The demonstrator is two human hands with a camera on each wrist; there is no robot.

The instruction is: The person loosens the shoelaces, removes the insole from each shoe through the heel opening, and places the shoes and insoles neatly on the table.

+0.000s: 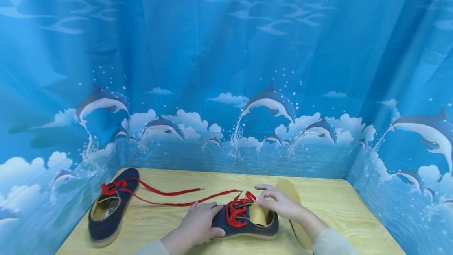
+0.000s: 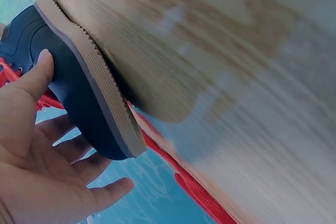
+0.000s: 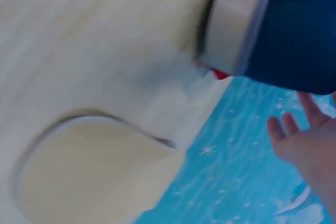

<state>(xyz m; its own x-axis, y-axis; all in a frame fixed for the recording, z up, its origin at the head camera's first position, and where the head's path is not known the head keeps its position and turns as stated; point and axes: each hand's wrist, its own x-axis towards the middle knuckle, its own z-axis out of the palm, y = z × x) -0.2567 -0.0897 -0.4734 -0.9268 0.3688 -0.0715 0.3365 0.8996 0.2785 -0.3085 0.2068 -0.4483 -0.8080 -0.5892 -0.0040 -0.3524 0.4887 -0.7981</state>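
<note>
A navy shoe [image 1: 235, 217] with red laces [image 1: 236, 211] lies sideways near the table's front. My left hand [image 1: 199, 223] grips its toe; in the left wrist view the thumb [image 2: 43, 69] presses one side, with the other fingers on the far side. A curved tan flap [image 1: 257, 213] stands in the shoe's opening; whether it is tongue or insole cannot be told. At its upper edge, my right hand [image 1: 281, 204] pinches it with bent index finger and thumb. In the right wrist view the shoe's heel [image 3: 289, 30] partly hides that hand [image 3: 310, 140].
A second navy shoe [image 1: 113, 206] stands at the left, its long red laces [image 1: 166, 193] trailing across the table. A loose tan insole [image 1: 288, 190] lies to the right, partly under my right forearm. Behind the table [image 1: 339, 215] hangs a blue dolphin-print curtain [image 1: 219, 70].
</note>
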